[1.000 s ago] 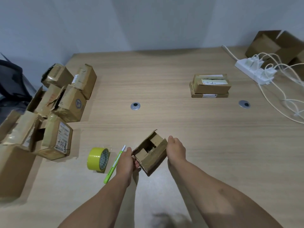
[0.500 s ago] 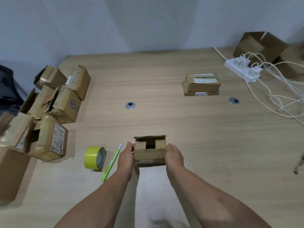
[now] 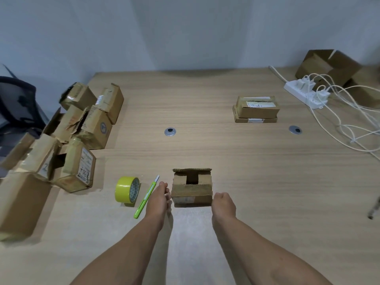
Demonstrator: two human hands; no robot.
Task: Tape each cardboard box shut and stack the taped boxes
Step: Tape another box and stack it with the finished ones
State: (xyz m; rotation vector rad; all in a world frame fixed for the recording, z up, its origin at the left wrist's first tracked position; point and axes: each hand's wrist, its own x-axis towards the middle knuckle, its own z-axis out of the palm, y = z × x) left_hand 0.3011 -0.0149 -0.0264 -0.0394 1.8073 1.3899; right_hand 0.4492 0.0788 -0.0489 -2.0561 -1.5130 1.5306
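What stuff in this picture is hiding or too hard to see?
Head view only:
- Inside the small brown cardboard box: the gap between its top flaps shows only dark.
- Right hand: its fingers are hidden behind its own back.
- Print on the two stacked flat cardboard boxes: too small.
- Thin grey object at the right edge: cut off, blurred.

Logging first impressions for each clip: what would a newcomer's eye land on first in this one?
The small cardboard box, flaps gaping, sits front-middle on the table between the left hand and right hand. Just left lie a bright yellow tape roll and green cutter. A jumbled pile of boxes crowds the left edge; a neat two-box stack stands far right.
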